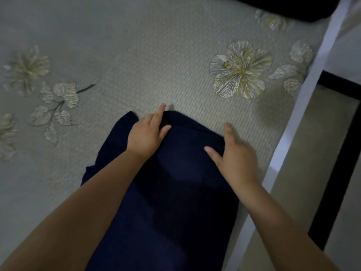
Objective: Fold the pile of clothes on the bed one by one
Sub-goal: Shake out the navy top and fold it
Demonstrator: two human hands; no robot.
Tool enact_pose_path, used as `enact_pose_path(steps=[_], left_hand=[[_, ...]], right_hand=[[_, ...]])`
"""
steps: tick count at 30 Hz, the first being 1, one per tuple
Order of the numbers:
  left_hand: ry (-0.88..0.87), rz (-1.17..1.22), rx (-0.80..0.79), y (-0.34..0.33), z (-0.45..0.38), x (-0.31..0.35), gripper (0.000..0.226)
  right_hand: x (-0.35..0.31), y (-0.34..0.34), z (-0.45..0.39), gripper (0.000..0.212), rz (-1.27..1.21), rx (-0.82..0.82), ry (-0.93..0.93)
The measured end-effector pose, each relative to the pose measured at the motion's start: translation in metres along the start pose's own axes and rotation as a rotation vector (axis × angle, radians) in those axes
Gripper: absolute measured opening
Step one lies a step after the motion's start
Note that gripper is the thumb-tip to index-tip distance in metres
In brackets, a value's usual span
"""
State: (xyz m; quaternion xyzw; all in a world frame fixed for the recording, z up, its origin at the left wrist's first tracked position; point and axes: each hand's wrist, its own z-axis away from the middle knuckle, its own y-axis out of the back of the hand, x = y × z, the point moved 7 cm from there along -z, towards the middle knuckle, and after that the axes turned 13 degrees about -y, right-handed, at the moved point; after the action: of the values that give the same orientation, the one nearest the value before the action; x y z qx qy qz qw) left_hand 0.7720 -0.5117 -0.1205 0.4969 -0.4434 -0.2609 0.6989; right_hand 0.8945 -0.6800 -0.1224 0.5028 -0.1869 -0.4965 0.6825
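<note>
With both hands flat on it, I am smoothing a navy garment on the bed.

My left hand presses its far edge with fingers spread, and my right hand lies spread at its right corner, neither pinching cloth. I judge this a mid-fold flattening step; next I need a grip on one end to double it over. More dark clothing waits at the bed's far corner.

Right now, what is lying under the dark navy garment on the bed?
The dark navy garment lies on the grey floral bedsheet. Both hands, left and right, rest on top. Anything beneath its middle is covered.
</note>
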Motion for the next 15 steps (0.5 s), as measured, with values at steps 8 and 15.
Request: enact_pose_path(steps=[8, 15], left_hand=[[-0.089, 0.05, 0.178, 0.052, 0.059, 0.019, 0.059], [-0.155, -0.028, 0.312, 0.077, 0.218, 0.026, 0.081]], right_hand=[[-0.004, 0.031, 0.06, 0.086, -0.311, 0.048, 0.128], [-0.026, 0.014, 0.21, 0.077, -0.168, 0.074, 0.36]])
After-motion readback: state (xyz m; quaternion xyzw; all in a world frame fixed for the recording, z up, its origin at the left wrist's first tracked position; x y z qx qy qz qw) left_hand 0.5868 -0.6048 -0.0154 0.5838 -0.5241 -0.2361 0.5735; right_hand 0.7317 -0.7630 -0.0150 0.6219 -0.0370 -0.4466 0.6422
